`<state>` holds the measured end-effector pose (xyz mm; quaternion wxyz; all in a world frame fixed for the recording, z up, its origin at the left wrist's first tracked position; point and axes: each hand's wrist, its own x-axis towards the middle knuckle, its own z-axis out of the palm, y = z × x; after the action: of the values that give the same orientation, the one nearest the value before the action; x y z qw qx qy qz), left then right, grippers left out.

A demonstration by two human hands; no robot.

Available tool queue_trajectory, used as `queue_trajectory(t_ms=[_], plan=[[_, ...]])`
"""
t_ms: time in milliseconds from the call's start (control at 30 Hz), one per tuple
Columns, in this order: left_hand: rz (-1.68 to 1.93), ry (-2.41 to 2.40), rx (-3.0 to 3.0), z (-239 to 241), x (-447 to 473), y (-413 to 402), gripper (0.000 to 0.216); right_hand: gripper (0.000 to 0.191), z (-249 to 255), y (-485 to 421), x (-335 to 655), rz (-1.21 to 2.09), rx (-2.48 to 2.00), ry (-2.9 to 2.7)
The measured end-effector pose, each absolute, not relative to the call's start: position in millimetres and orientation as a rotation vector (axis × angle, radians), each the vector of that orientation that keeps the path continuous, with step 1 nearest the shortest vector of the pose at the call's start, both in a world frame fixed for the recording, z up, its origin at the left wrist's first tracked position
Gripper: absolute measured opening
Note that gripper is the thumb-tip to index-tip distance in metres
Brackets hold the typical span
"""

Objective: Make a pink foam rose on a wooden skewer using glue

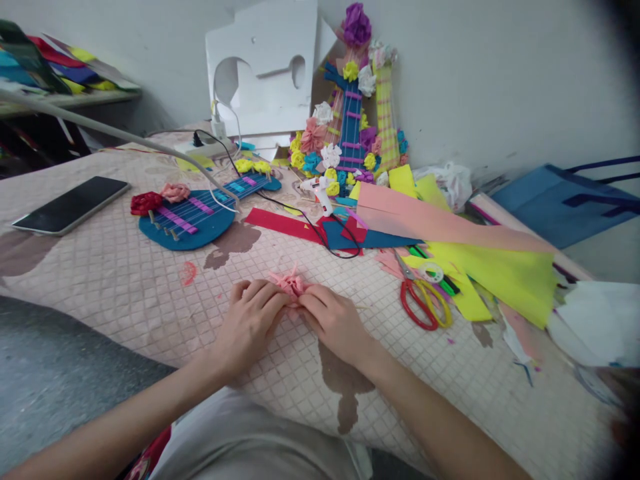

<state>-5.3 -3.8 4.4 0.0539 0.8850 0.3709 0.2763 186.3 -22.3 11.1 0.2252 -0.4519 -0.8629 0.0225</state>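
A pink crepe-paper flower (291, 283) is held low over the tabletop, between both hands. My left hand (254, 320) pinches its left side, thumb and fingers pressed together. From the right, my right hand (336, 321) grips the same flower with closed fingertips, partly hiding its lower petals. Beyond the hands to the left lies a blue paper guitar (187, 217) with purple bars and strings. A red paper flower (146, 203) and a finished pink flower (175, 193) sit on its rim.
A white glue gun (320, 192) with a black cord lies behind the hands. Red-and-yellow scissors (420, 303) rest to the right beside yellow paper (500, 273) and a pink sheet (440, 217). A phone (73, 205) is at left; decorated guitars (351, 127) lean on the wall.
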Motion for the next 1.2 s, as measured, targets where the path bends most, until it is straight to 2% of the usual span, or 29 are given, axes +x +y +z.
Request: queue_trajectory(t_ms=[1200], plan=[[0.839,1.169,2.679,4.7,-6.2,-5.4,0.011,0.017,4.7,-19.9,191.5,0.033,-1.277,-2.376]])
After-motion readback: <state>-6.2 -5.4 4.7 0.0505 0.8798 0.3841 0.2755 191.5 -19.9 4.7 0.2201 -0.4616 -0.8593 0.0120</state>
